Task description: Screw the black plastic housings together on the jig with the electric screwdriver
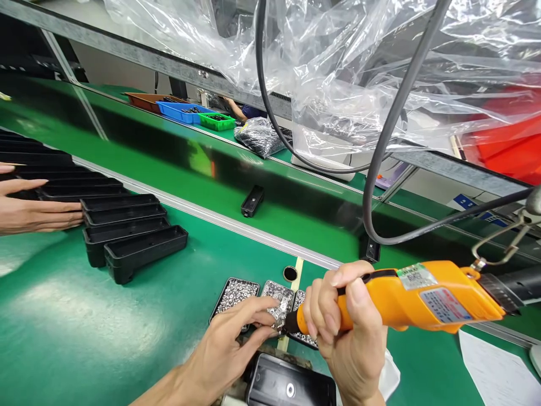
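My right hand (349,327) is wrapped round an orange electric screwdriver (422,296), which hangs from a metal hook at its rear and points left. Its dark tip meets the fingers of my left hand (236,335). Thumb and fingertips there are pinched together; whatever small piece they hold is too hidden to name. Under and beside them stand a tray of small metal parts (234,296), a middle tray of shiny screw-like parts (276,293) and a third tray (300,299), partly covered by the screwdriver. Below my hands lies a black plastic housing (291,383) with a round metal piece inside.
Another person's hand (38,206) touches a row of black housings (146,251) at left. Single housings lie on the green conveyor belt (252,201). A thick grey cable (376,169) loops above. Plastic sheeting (338,73) hangs overhead; paper (499,366) lies at right.
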The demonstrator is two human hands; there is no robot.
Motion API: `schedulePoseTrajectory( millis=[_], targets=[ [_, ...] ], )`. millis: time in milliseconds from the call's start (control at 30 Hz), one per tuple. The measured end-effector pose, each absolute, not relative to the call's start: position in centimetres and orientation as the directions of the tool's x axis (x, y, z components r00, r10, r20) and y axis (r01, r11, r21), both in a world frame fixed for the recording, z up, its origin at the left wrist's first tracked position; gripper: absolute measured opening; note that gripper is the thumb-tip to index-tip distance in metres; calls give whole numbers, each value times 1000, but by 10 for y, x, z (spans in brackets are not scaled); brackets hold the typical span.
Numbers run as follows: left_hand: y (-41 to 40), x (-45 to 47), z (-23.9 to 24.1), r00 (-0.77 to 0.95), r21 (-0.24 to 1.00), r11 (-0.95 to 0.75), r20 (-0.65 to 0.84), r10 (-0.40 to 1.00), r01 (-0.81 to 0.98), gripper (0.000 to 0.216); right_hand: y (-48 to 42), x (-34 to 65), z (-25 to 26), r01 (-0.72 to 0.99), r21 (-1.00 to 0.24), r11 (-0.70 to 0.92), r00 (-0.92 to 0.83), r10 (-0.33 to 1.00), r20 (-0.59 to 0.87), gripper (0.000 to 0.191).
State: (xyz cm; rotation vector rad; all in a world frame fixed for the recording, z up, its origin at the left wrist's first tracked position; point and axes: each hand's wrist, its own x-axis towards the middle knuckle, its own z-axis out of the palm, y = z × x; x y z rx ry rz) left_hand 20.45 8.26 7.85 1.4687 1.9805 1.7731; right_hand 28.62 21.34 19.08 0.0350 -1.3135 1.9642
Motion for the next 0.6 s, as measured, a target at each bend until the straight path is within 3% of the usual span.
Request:
schedulePoseTrajectory(
  millis=[400, 600],
  targets=[
    [82, 213, 75, -581, 802, -82, 495, 646, 592, 38, 204, 283, 183, -562, -815, -137, -710, 585, 392, 9],
    [84, 216, 68, -598, 758, -71, 565, 568, 648, 38, 203, 282, 184, -569, -811, -139, -709, 583, 397, 8]
  ],
)
